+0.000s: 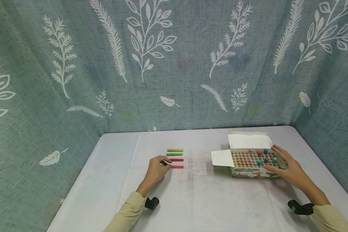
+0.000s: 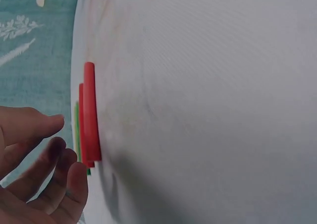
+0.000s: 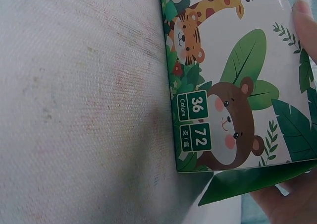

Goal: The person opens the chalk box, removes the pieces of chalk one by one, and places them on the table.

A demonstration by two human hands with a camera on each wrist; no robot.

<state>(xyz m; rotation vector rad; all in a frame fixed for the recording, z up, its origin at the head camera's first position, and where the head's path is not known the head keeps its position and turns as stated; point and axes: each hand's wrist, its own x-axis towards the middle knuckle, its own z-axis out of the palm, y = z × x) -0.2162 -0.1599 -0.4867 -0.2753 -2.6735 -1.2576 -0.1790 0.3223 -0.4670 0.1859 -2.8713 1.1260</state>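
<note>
Four-sided rows aside, several chalk sticks lie side by side on the table: a yellow one (image 1: 175,150), a green one (image 1: 174,154), a red one (image 1: 178,159) and a nearer red one (image 2: 90,110). My left hand (image 1: 156,169) is at the left ends of the red sticks, thumb and fingers apart, nothing seen between them. At the right end of an open chalk box (image 1: 245,174), my right hand (image 1: 291,170) grips it, thumb at the front edge and fingers behind. A few coloured sticks, including a red one (image 1: 259,154), stand in its holed tray.
The box's white lid (image 1: 249,141) is raised at the back, and a side flap (image 1: 222,158) sticks out to the left. Coloured smudges mark the white table cloth (image 1: 200,193). A leaf-patterned curtain (image 1: 185,96) hangs behind the table and along both sides.
</note>
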